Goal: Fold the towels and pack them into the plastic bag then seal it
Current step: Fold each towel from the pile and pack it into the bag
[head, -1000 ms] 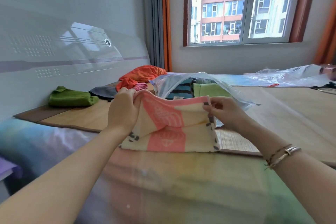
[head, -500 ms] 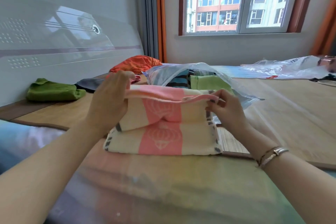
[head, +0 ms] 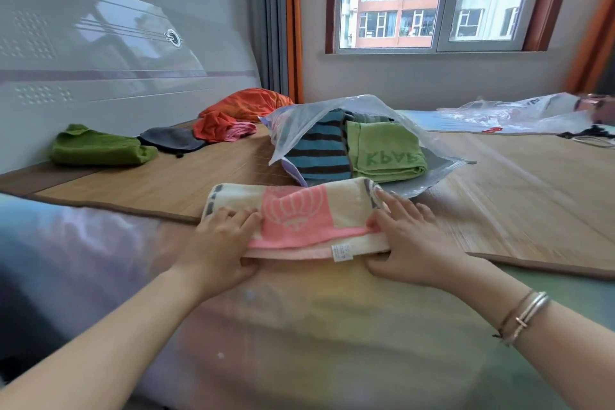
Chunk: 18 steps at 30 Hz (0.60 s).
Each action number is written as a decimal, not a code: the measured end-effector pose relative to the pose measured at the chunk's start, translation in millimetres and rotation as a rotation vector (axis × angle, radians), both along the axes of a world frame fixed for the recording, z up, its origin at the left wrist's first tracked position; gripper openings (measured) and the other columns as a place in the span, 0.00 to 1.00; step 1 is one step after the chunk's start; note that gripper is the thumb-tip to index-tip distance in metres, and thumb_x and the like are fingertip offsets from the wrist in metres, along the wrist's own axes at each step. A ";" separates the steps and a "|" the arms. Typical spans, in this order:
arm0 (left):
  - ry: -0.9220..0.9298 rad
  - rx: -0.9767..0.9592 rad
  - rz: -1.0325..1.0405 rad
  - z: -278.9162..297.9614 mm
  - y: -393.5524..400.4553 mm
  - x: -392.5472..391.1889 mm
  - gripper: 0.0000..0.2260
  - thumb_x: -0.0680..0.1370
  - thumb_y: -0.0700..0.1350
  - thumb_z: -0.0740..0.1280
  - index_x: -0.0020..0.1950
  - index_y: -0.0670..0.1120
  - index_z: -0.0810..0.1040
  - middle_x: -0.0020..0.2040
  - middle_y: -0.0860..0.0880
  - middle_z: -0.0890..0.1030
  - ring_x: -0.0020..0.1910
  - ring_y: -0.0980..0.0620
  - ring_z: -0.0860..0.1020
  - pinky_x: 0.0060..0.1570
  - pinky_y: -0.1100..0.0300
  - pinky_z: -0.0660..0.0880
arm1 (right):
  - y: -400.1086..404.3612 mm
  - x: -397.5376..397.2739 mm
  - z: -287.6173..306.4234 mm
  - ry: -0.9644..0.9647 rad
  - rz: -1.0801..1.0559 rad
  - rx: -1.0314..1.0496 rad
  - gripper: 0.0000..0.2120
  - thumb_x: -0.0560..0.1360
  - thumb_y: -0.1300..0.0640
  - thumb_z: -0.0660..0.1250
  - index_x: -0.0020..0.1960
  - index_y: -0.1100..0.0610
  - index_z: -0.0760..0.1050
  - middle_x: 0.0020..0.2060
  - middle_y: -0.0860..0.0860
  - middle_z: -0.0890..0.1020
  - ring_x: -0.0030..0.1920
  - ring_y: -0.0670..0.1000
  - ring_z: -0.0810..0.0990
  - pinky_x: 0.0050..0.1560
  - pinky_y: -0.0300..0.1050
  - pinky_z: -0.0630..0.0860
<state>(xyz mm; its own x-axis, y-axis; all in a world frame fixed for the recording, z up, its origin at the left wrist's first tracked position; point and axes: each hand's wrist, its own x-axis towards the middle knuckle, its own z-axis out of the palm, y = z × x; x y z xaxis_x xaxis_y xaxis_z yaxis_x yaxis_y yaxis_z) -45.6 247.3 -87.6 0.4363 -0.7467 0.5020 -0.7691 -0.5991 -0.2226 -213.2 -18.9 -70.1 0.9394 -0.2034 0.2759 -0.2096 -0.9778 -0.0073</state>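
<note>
Cream-and-pink towel (head: pixel 293 216); teal-and-brown striped towel (head: pixel 319 153); lime-green towel (head: pixel 386 153); clear bag (head: pixel 299 123).

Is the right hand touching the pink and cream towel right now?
Touching. The head view shows the right hand lying on the pink and cream towel, fingers across its right end and thumb at its near edge.
</note>
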 end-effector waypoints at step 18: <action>0.638 -0.333 -0.055 146.1 -37.1 -25.4 0.12 0.71 0.49 0.68 0.37 0.40 0.76 0.32 0.51 0.71 0.32 0.55 0.68 0.33 0.60 0.65 | -36.6 -32.5 92.4 -0.682 -0.043 0.997 0.08 0.77 0.55 0.67 0.49 0.59 0.80 0.36 0.51 0.79 0.32 0.44 0.76 0.29 0.34 0.71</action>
<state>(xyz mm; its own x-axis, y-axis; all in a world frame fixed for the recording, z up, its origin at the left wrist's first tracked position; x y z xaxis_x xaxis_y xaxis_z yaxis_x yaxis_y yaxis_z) -71.0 210.2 58.5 0.6868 -0.6275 0.3668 -0.7192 -0.5135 0.4680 -245.7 -55.5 22.3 0.6491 -0.6367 0.4163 0.0990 -0.4719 -0.8761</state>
